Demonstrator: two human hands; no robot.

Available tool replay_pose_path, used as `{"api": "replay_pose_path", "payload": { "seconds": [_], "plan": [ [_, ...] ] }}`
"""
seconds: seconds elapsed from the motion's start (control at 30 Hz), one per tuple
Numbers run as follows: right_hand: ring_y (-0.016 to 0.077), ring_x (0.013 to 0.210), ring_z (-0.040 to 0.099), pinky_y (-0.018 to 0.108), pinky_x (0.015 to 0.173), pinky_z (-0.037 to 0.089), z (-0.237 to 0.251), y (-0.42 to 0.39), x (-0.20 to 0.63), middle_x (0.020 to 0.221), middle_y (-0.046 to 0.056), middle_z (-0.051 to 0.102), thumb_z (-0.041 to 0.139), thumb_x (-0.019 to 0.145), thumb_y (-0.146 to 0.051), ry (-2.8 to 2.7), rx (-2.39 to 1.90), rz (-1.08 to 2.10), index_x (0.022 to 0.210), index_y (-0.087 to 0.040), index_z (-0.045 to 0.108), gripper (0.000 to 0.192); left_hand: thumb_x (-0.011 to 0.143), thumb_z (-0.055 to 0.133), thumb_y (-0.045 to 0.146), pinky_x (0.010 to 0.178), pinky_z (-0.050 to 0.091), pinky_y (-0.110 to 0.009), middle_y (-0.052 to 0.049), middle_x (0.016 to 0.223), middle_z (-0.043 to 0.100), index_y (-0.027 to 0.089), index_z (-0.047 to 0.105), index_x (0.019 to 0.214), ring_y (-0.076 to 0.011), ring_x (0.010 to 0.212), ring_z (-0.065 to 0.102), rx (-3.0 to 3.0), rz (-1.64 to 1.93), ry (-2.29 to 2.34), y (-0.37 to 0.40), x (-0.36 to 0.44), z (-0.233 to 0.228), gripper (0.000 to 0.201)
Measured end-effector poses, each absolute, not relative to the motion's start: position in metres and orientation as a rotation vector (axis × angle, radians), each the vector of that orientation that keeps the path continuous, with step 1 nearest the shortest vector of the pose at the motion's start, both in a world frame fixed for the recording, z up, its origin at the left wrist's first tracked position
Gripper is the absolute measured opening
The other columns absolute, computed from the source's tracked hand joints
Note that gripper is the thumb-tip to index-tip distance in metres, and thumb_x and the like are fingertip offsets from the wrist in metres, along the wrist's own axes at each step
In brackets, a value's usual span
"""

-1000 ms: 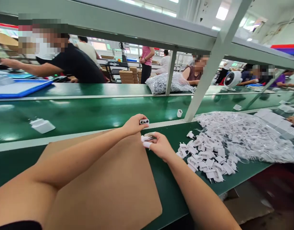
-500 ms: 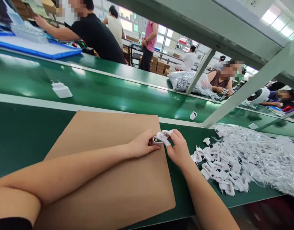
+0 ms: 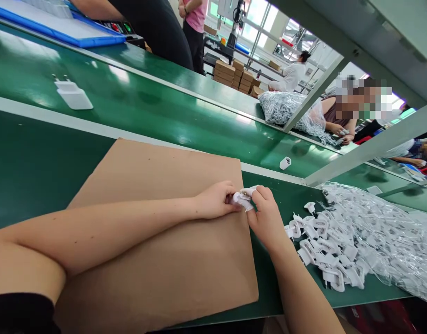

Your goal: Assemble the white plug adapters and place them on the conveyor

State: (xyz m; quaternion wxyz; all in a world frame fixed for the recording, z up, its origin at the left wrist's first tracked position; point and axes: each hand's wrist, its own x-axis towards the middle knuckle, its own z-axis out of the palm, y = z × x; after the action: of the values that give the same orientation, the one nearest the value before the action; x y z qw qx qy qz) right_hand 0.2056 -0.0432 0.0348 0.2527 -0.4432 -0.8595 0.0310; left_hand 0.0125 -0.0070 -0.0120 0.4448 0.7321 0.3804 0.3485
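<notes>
My left hand (image 3: 216, 201) and my right hand (image 3: 265, 218) meet over the right edge of a brown cardboard sheet (image 3: 164, 241). Both pinch one small white plug part (image 3: 240, 199) between them; the right fingers wear white finger cots. The left fingers close around its left end, mostly hiding it. A loose pile of white plug parts (image 3: 325, 250) lies on the green table just right of my right hand.
A clear plastic bag of more parts (image 3: 384, 236) spreads to the right. On the green conveyor belt (image 3: 147, 111) lie a white charger (image 3: 73, 96) and a small white piece (image 3: 285, 163). A slanted metal frame post (image 3: 366, 148) crosses above. Other people work beyond the belt.
My hands came together from apart, joining the left-hand piece with the right-hand plug part and lowering onto the cardboard. The camera tilted down and left.
</notes>
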Motion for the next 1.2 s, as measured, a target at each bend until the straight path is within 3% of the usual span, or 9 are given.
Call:
{"api": "replay_pose_path", "payload": {
  "seconds": [0.23, 0.33, 0.43, 0.6, 0.83, 1.07, 1.13, 1.2],
  "plan": [
    [0.0244, 0.082, 0.052, 0.036, 0.071, 0.042, 0.047, -0.031, 0.202, 0.087, 0.006, 0.059, 0.050, 0.075, 0.000, -2.437, -1.253, 0.075, 0.083, -0.023, 0.060, 0.025, 0.076, 0.081, 0.040, 0.064, 0.044, -0.030, -0.002, 0.085, 0.057, 0.019, 0.066, 0.074, -0.0154, 0.069, 0.054, 1.786, 0.852, 0.970, -0.006, 0.012, -0.012, 0.026],
    [0.0230, 0.081, 0.055, 0.039, 0.087, 0.042, 0.049, -0.029, 0.202, 0.082, 0.004, 0.061, 0.052, 0.069, -0.001, -2.466, -1.255, -0.039, 0.079, -0.023, 0.058, 0.025, 0.076, 0.081, 0.040, 0.065, 0.045, -0.030, -0.002, 0.085, 0.056, 0.018, 0.066, 0.074, -0.0147, 0.069, 0.055, 1.778, 0.845, 0.973, -0.007, 0.012, -0.010, 0.026],
    [0.0209, 0.083, 0.058, 0.042, 0.105, 0.034, 0.047, -0.033, 0.201, 0.081, 0.001, 0.063, 0.053, 0.070, -0.001, -2.406, -1.280, -0.149, 0.080, -0.023, 0.060, 0.025, 0.078, 0.079, 0.041, 0.065, 0.045, -0.030, -0.001, 0.086, 0.057, 0.018, 0.067, 0.075, -0.0138, 0.068, 0.054, 1.779, 0.834, 0.978, -0.009, 0.013, -0.008, 0.026],
    [0.0200, 0.082, 0.057, 0.038, 0.097, 0.034, 0.040, -0.037, 0.200, 0.081, 0.000, 0.065, 0.056, 0.074, -0.005, -2.301, -1.369, -0.166, 0.082, -0.023, 0.063, 0.022, 0.077, 0.079, 0.037, 0.066, 0.045, -0.029, -0.001, 0.086, 0.056, 0.018, 0.065, 0.073, -0.0135, 0.068, 0.054, 1.777, 0.874, 1.046, -0.014, 0.017, -0.009, 0.024],
    [0.0198, 0.086, 0.057, 0.044, 0.114, 0.021, 0.040, -0.028, 0.211, 0.079, -0.002, 0.065, 0.057, 0.070, -0.004, -2.400, -1.257, -0.164, 0.079, -0.024, 0.063, 0.022, 0.068, 0.084, 0.043, 0.064, 0.043, -0.028, 0.002, 0.078, 0.052, 0.019, 0.070, 0.072, -0.0135, 0.066, 0.053, 1.814, 0.727, 1.049, -0.004, 0.014, 0.003, 0.028],
    [0.0215, 0.091, 0.061, 0.046, 0.115, 0.024, 0.031, -0.031, 0.201, 0.088, 0.001, 0.070, 0.059, 0.078, -0.011, -2.246, -1.390, -0.044, 0.090, -0.024, 0.072, 0.022, 0.067, 0.081, 0.048, 0.064, 0.042, -0.029, 0.001, 0.080, 0.054, 0.018, 0.070, 0.071, -0.0142, 0.068, 0.053, 1.873, 0.794, 1.077, -0.004, 0.017, -0.002, 0.033],
    [0.0240, 0.095, 0.063, 0.048, 0.114, 0.028, 0.029, -0.031, 0.204, 0.094, 0.003, 0.074, 0.064, 0.083, -0.020, -2.137, -1.484, 0.044, 0.092, -0.024, 0.072, 0.013, 0.067, 0.082, 0.051, 0.064, 0.041, -0.029, 0.001, 0.077, 0.055, 0.018, 0.070, 0.071, -0.0150, 0.067, 0.052, 1.907, 0.770, 1.076, -0.004, 0.017, -0.004, 0.036],
    [0.0283, 0.105, 0.063, 0.048, 0.110, 0.033, 0.031, -0.037, 0.216, 0.109, 0.008, 0.076, 0.068, 0.087, -0.032, -2.041, -1.549, 0.060, 0.103, -0.023, 0.073, 0.020, 0.066, 0.082, 0.054, 0.064, 0.041, -0.030, 0.001, 0.075, 0.056, 0.018, 0.070, 0.072, -0.0156, 0.066, 0.053, 1.915, 0.755, 1.085, -0.004, 0.017, -0.005, 0.039]
  ]
}}
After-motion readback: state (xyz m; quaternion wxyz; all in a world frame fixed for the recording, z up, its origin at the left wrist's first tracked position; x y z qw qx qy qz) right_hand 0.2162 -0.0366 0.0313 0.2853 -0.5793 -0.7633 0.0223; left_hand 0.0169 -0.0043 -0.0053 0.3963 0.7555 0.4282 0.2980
